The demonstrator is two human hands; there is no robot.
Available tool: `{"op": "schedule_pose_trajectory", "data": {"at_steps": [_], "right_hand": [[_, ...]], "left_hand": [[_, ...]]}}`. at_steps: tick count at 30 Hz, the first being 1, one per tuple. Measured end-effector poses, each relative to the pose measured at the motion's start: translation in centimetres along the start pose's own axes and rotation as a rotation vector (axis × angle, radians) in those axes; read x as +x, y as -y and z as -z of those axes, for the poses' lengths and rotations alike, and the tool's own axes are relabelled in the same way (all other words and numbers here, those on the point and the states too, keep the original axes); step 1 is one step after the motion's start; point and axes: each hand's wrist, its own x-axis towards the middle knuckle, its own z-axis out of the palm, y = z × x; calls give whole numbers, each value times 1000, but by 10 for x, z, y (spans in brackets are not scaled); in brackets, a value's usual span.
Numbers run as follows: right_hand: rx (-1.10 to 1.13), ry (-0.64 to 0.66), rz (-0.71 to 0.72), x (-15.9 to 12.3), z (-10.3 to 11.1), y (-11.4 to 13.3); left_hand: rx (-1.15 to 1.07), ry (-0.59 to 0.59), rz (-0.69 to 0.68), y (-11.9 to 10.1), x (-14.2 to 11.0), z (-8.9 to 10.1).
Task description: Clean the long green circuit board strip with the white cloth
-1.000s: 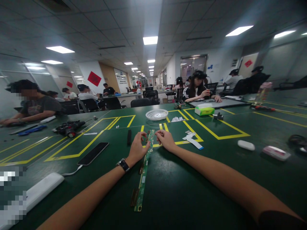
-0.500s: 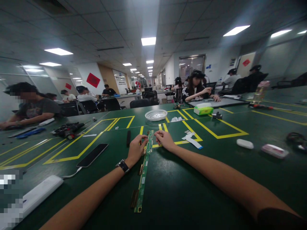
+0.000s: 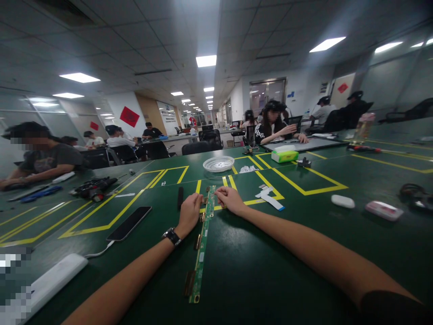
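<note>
Both hands have shifted only a little since a second ago: the left hand (image 3: 189,212), whose fingertips then pinched the strip's edge, now lies flatter against its side, while the right hand (image 3: 231,199) keeps to the far end as before. Between them runs the long green circuit strip (image 3: 203,241), flat on the green table (image 3: 257,271), stretching from near 6 o'clock in the view up toward 12 o'clock, its far end between the two hands. The left hand's fingers are loosely curled and close together, touching the strip's left edge near small brown tabs; whether they grip anything I cannot tell. The right hand's fingers are bent and narrow, tips resting at the strip's right edge near its far end; a true hold cannot be told either. A dark wristwatch (image 3: 172,235) sits on the left wrist.

At 9 o'clock from the left hand lies a short black bar (image 3: 180,197), and farther on, a black phone (image 3: 129,223) with a white cable running toward a white power strip (image 3: 54,280) at 8 o'clock. At 3 o'clock from the right hand lie white ribbon pieces (image 3: 269,197), well apart from it. Toward 12 o'clock stands a white mesh basket (image 3: 218,163), with a green tissue box (image 3: 284,155) at 1 o'clock. Far off at 3 o'clock rest a white oval case (image 3: 343,201) and a pink-and-white box (image 3: 384,210). Other people sit at work along the table's far and left sides.
</note>
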Motion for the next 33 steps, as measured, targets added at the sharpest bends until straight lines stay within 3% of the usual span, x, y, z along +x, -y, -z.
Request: {"op": "schedule_pose_trajectory", "data": {"at_steps": [12,20,33], "right_hand": [[7,7,-12,0,-1,0],[23,-3,-7,0,1,0],[114,16,13,-3,-5,4]], "left_hand": [[-153,22,166,10,3,-1],[-211,-9,177,13,5,1],[-232,344,23,-2,6,0]]}}
